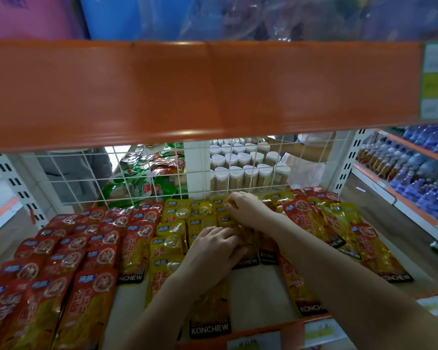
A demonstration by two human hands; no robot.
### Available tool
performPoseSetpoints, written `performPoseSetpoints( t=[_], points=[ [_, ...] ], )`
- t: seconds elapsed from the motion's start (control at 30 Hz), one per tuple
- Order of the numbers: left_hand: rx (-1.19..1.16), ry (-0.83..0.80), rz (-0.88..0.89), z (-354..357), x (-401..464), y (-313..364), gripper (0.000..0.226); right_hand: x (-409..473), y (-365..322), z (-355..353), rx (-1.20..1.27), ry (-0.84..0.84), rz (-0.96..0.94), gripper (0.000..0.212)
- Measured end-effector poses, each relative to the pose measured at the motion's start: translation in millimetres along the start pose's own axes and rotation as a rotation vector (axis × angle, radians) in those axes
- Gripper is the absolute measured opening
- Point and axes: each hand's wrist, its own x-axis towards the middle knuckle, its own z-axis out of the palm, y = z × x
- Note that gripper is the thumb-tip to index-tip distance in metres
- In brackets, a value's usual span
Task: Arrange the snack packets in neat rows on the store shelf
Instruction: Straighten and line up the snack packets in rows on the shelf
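On the store shelf [257, 296], under an orange shelf edge [202, 92] blocking the upper view: red snack packets [68, 251] in overlapping rows at left; yellow snack packets [177, 223] at centre; mixed packets [339, 223] loosely heaped at right. Left hand [213, 251] and right hand [245, 205], fingers curled, both grip yellow packets. Behind a white wire grid [162, 173]: green pouches [147, 178], white-lidded jars [248, 168].

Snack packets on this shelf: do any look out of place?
Yes. The red packets at the right lie tilted and jumbled over yellow packets, unlike the tidy red rows at the left.
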Motion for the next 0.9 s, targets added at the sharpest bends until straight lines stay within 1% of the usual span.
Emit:
performPoseSetpoints(
  t=[0.13,0.23,0.33,0.47,0.63,0.8,0.9],
  points=[
    [-0.007,0.038,-0.001,-0.2,-0.3,-1.2,0.042,-10.5,-1.0,-7.7,0.057,0.112,-0.033,0.033],
    [-0.012,0.086,-0.025,-1.2,-1.0,-0.9,0.040,-26.2,-4.6,-15.0,0.111,0.267,-0.084,0.029],
    [-0.011,0.142,-0.085,-4.6,-0.3,0.2,0.039,-49.8,-10.2,-23.1,0.184,0.414,-0.099,0.024],
    [-0.005,0.152,-0.131,-6.2,1.6,1.3,0.041,-84.0,-11.2,-30.5,0.222,0.481,-0.065,0.023],
    [0.012,0.131,-0.104,-12.4,3.7,8.3,0.039,-117.2,2.1,-30.7,0.142,0.504,-0.036,0.023],
    [-0.026,0.028,-0.062,-21.0,5.4,25.1,0.026,-146.0,21.4,-23.5,0.112,0.638,-0.033,0.021],
    [-0.031,-0.038,-0.082,-18.9,11.0,40.7,0.028,-157.3,31.7,-17.5,0.080,0.697,-0.035,0.023]
  ],
)
